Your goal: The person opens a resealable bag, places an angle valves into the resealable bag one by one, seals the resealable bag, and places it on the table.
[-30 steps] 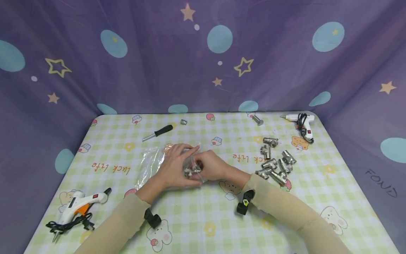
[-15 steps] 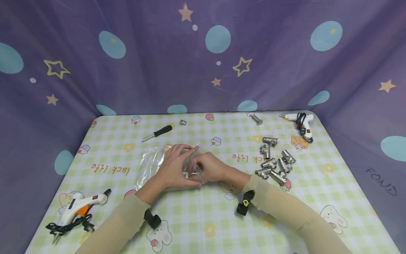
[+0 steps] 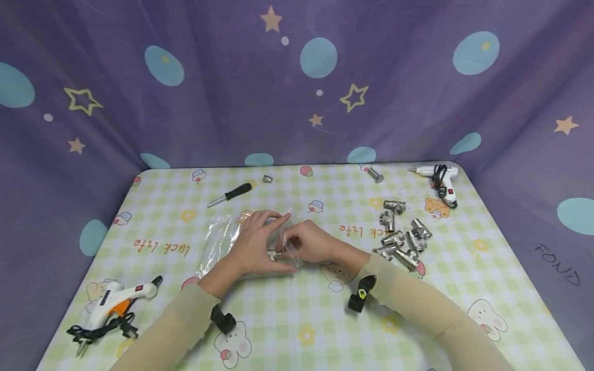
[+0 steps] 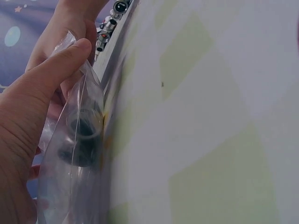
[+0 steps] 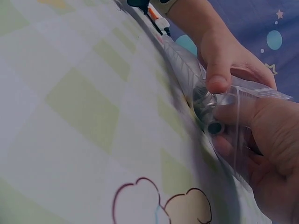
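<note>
In the head view the left hand (image 3: 254, 246) and right hand (image 3: 310, 242) cover most of the metal fitting (image 3: 276, 253) inside the clear bag (image 3: 218, 242), so its shape cannot be read. In the left wrist view the fitting (image 4: 81, 140) is a dark blur behind the plastic, and the worktop (image 4: 210, 116) fills the frame out of focus. Both sleeves run off the near edge of the head view.
</note>
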Tool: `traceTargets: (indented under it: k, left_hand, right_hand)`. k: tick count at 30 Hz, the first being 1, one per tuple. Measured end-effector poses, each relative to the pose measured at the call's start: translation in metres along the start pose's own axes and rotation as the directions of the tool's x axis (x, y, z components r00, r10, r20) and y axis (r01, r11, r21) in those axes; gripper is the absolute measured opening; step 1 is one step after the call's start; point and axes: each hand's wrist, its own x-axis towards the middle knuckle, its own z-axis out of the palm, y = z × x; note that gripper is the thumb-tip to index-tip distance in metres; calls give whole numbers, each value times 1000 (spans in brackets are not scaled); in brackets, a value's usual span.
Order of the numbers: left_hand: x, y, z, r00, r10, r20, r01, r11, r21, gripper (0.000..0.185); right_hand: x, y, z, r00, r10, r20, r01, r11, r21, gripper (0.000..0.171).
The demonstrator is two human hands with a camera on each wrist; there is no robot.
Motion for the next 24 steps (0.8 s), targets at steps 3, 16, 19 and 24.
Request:
traceTargets:
  k: [3, 16, 19, 24]
  left_hand:
    - [0, 0, 0, 1000, 1, -3, -1, 1000, 0, 123]
    - [0, -2, -1, 1000, 8, -12, -9, 1000, -6, 124]
    - [0, -2, -1, 1000, -1, -2, 1, 1000, 3, 125]
    - [0, 0, -3, 1000, -20, 19, 20, 1000, 16, 127]
  right_hand:
    - [0, 0, 0, 1000, 10, 3, -10, 1000, -7, 9]
    - [-13, -1, -17, 997, 67, -38, -66, 998, 22, 8]
    - [-23, 0, -31, 996, 71, -59, -68, 996, 54, 12]
    - [-43, 6, -61, 980, 125, -155, -118, 992, 54, 15]
